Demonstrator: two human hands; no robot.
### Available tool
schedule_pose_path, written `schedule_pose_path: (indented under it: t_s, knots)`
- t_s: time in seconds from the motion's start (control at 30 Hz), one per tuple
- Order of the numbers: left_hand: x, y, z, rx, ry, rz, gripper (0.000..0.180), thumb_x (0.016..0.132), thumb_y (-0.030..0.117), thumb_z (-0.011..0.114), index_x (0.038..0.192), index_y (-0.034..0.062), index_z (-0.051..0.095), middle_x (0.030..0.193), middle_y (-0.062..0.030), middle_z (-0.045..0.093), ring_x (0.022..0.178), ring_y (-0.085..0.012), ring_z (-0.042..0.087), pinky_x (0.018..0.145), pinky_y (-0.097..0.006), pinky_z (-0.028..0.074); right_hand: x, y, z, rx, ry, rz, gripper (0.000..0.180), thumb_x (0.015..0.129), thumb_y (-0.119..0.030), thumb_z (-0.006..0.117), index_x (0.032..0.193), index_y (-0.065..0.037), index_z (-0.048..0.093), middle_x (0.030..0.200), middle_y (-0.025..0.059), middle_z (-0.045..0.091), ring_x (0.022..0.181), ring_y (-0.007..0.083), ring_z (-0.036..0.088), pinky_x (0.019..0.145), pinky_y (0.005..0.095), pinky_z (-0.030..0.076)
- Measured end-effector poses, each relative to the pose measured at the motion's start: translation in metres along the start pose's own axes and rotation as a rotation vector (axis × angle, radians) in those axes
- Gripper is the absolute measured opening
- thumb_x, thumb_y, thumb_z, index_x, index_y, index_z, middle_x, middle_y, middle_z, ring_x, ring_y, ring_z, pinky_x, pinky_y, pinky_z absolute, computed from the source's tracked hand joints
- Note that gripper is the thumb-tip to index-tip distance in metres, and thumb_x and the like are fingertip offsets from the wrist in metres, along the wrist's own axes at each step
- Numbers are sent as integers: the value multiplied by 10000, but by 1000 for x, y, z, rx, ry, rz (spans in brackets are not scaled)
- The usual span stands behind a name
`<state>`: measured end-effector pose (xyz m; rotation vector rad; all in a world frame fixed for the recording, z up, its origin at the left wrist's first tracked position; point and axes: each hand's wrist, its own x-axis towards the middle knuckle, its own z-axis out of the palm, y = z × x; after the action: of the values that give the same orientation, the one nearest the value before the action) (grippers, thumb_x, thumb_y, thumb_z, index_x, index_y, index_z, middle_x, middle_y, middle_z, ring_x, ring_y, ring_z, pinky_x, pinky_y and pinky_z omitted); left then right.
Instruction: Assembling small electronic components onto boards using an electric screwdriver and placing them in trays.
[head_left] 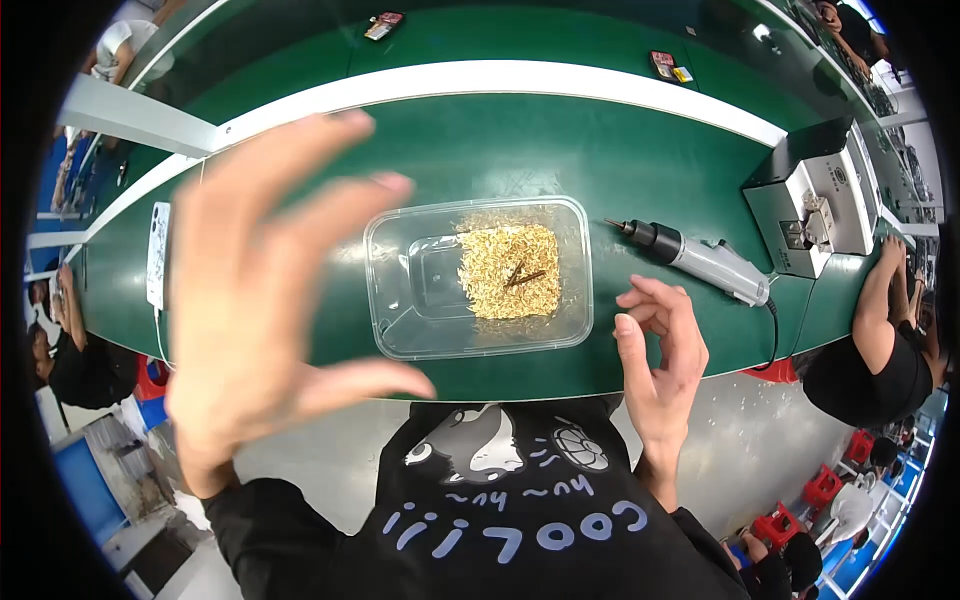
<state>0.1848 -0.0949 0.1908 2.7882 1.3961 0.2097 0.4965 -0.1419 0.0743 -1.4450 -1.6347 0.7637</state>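
Observation:
A clear plastic tub (425, 335) stands on the green tabletop before me. Many small gold-coloured pieces, likely screws (495, 250), are heaped toward its right side, with a few dark slim bits (522, 276) lying on top. My left hand (265, 270) is raised left of the tub, close to the camera and slightly blurred, its fingers and thumb spread with nothing between them. Just off the tub's right edge, my right hand (662, 350) has curled fingers, the thumb apart from them, and holds nothing visible. An electric screwdriver (690, 262) lies beyond the right hand, its bit toward the tub.
A boxy black and white power unit (815, 205) stands at the right, with cables near the screwdriver. A white power strip (158, 255) lies at the left. Behind runs a white rail (480, 78); small packets (664, 66) sit beyond it. Other people work at both sides.

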Motion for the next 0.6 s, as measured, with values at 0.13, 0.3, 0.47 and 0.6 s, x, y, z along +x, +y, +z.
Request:
schedule_pose_path:
  t_s: [0.13, 0.3, 0.47, 0.6]
  knots:
    - [-1, 39, 71, -111, -130, -70, 1099, 635, 366, 902, 1536, 69, 347, 1508, -188, 439, 1406, -397, 393, 1167, -523, 295, 1, -2, 4, 82, -92, -16, 374, 870, 72, 701, 1228, 15, 609, 1000, 100, 633, 706, 115, 564, 626, 252, 473]
    - [0, 19, 76, -141, 26, -186, 1046, 602, 113, 843, 1534, 81, 370, 1424, -158, 450, 1280, -389, 432, 1087, -496, 329, 1, -6, 3, 51, 0, -32, 335, 864, 77, 694, 1186, 14, 627, 955, 98, 640, 707, 124, 571, 625, 249, 475]
    - [-18, 14, 77, -121, 42, -250, 1039, 607, 164, 872, 1526, 106, 392, 1410, -164, 449, 1280, -395, 427, 1077, -517, 333, 1, -2, 6, 37, 2, -22, 323, 866, 77, 692, 1177, 16, 628, 950, 97, 641, 705, 126, 577, 622, 249, 474]
    - [-27, 37, 75, -77, -47, -191, 1032, 630, 175, 875, 1531, 92, 378, 1426, -162, 444, 1288, -398, 421, 1083, -510, 332, 2, 0, 11, 22, -38, -33, 312, 872, 77, 687, 1173, 21, 629, 945, 93, 643, 708, 123, 580, 626, 250, 476]
